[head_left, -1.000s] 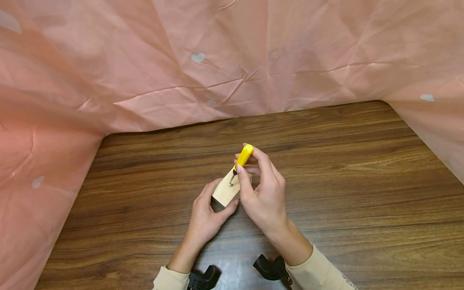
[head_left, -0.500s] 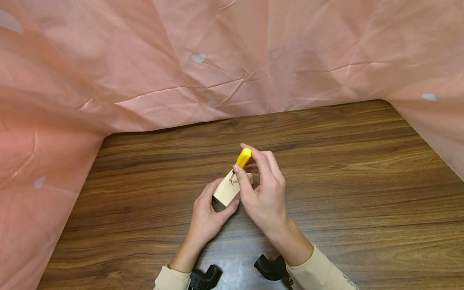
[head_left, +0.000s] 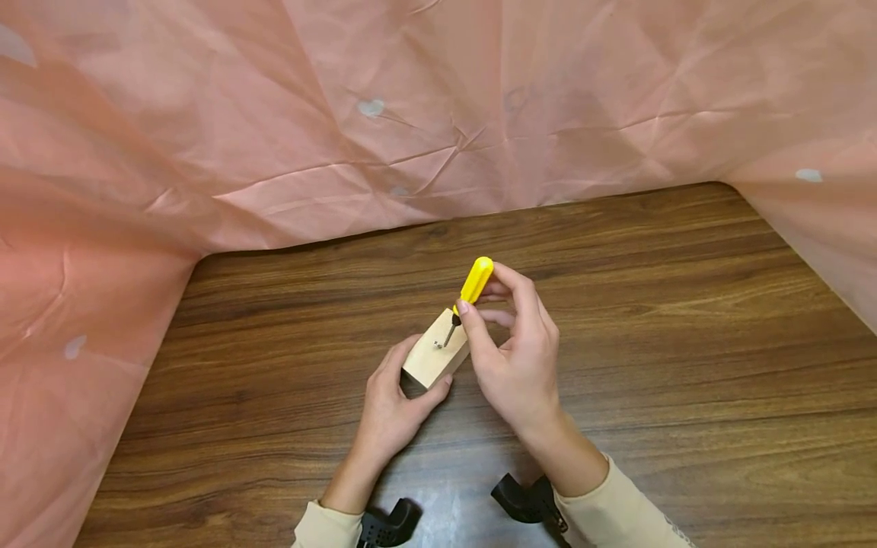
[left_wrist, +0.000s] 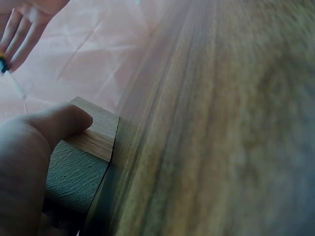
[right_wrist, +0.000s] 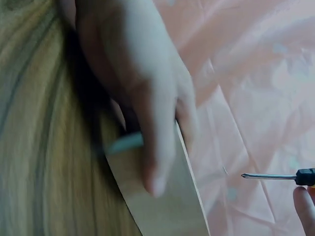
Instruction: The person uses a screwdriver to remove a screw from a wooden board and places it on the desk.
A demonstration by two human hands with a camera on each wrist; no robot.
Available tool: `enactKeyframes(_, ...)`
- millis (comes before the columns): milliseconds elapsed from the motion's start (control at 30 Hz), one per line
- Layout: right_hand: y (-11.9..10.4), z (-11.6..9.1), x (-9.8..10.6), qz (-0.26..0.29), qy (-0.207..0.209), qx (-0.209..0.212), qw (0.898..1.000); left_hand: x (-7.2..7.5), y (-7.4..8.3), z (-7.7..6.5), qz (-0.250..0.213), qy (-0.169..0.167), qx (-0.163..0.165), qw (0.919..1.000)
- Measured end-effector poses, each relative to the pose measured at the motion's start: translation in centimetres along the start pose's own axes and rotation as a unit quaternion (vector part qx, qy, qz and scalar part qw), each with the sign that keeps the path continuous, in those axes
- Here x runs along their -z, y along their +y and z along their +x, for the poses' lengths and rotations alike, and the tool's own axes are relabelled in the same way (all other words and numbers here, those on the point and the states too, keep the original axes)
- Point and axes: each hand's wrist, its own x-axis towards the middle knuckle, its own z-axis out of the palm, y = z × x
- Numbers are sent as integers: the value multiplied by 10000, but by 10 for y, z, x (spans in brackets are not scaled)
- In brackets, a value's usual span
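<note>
In the head view my left hand (head_left: pixel 393 407) grips a pale wooden block (head_left: pixel 423 367) on the table, its thumb along the near side. A small metal screw (head_left: pixel 438 345) shows at the block's upper face. My right hand (head_left: pixel 517 354) pinches a screwdriver with a yellow handle (head_left: pixel 477 280), tilted with its tip down beside the screw. From the right wrist, the bare screwdriver shaft (right_wrist: pixel 268 176) ends a short way from the thin screw (right_wrist: pixel 225 170). The left wrist view has my left thumb (left_wrist: pixel 61 123) pressed on the block (left_wrist: pixel 93 140).
A brown wood-grain table (head_left: pixel 651 327) lies under both hands. Pink cloth (head_left: pixel 438 152) hangs along its back and both sides. Black wrist devices (head_left: pixel 524 498) sit on the inner side of each forearm, next to beige sleeves (head_left: pixel 617 506).
My right hand has moved right and slightly up with the screwdriver, whose tip has come away from the screw. The left hand and block have stayed nearly still.
</note>
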Motion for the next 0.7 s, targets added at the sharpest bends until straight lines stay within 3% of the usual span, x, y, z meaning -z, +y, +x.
enactKeyframes(167, 9, 9, 29, -441, -35, -599, 9972, 0, 2, 0, -106, 20, 40, 9999)
enactKeyframes(267, 20, 14, 51, -985, -154, -1198, 9878, 0, 2, -1, -154, -13, 99, 9998)
enactKeyframes(367, 35, 18, 74, -1749, -505, -1827, 9662, 0, 1, -1, -160, -34, 111, 9998)
enactKeyframes(533, 64, 19, 104, -2902, -1309, -2442, 9160, -1, 0, -1, -142, -22, 85, 9999)
enactKeyframes(600, 73, 18, 110, -3054, -1499, -2561, 9048, -1, 0, -1, -122, -13, 73, 9999)
enactKeyframes(700, 80, 17, 113, -3157, -1656, -2626, 8966, -1, 0, -1, -89, -10, 41, 10000)
